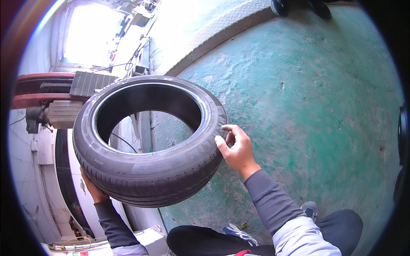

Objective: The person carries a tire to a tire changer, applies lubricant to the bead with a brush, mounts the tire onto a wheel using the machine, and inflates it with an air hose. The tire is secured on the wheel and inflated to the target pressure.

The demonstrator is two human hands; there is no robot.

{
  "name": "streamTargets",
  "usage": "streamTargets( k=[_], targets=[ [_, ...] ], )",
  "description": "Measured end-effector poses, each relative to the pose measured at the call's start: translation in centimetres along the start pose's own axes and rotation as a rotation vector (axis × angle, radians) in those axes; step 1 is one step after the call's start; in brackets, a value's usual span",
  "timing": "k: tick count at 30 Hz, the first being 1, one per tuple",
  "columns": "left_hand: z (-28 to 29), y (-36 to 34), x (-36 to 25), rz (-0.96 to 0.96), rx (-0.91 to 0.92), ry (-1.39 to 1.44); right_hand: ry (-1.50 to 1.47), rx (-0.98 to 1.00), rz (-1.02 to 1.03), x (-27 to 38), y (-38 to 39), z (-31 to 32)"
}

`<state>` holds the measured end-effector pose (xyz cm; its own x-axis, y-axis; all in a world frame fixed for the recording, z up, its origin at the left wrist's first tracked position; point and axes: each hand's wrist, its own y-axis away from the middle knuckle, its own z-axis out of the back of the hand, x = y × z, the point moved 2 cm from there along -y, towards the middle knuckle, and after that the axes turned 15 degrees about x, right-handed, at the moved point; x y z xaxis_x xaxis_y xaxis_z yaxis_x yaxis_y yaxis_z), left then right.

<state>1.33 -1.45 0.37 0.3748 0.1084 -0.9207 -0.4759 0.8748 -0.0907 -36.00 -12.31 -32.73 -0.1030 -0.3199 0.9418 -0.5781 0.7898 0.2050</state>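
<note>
A black tire [149, 179] lies nearly flat in the air at the centre, with the floor and equipment showing through its opening. My left hand [92, 187] grips its lower left side from underneath, fingers partly hidden by the tread. At the tire's right edge is my right hand [237, 149], thumb and forefinger apart and loosely curved, fingertips at the sidewall; whether they press on it I cannot tell.
Red machinery [34, 98] with a ridged grey block [85, 85] stands at the left, above a white and black panel [81, 196]. A raised steel tread-plate edge [222, 30] borders the green floor [307, 106]. Someone's dark shoes [320, 9] show at the top right.
</note>
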Motion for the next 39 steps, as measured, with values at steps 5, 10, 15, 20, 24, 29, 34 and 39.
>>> streamTargets(
  k=[5, 10, 15, 20, 24, 29, 34, 39],
  targets=[
    [1.7, -0.1, 0.4, -0.015, -0.053, -0.080, 0.328, -0.454, 0.325, -2.2, -0.9, -4.2],
    [1.8, 0.1, 1.2, -0.087, -0.003, -0.259, 0.111, -0.333, 0.317, -5.0, -0.8, -7.0],
    [4.2, -0.6, 1.8, -0.154, 0.002, -0.334, 0.154, -0.325, 0.317, -6.5, 1.3, -9.1],
    [6.4, -1.7, 2.3, -0.316, 0.066, -1.006, 0.248, -0.333, 0.279, -8.2, 3.1, -9.9],
    [7.7, -1.7, 3.1, -0.309, 0.081, -1.016, 0.255, -0.358, 0.316, -9.1, 3.3, -8.9],
    [9.0, -0.7, 3.9, -0.295, 0.020, -1.005, 0.180, -0.365, 0.255, -9.4, 2.4, -7.4],
    [9.4, 1.1, 5.0, -0.291, 0.000, -0.808, 0.219, -0.391, 0.206, -9.6, 1.9, -6.5],
    [8.8, 2.6, 6.0, -0.241, 0.028, -0.484, 0.214, -0.404, 0.129, -10.1, 1.5, -5.8]
  ],
)
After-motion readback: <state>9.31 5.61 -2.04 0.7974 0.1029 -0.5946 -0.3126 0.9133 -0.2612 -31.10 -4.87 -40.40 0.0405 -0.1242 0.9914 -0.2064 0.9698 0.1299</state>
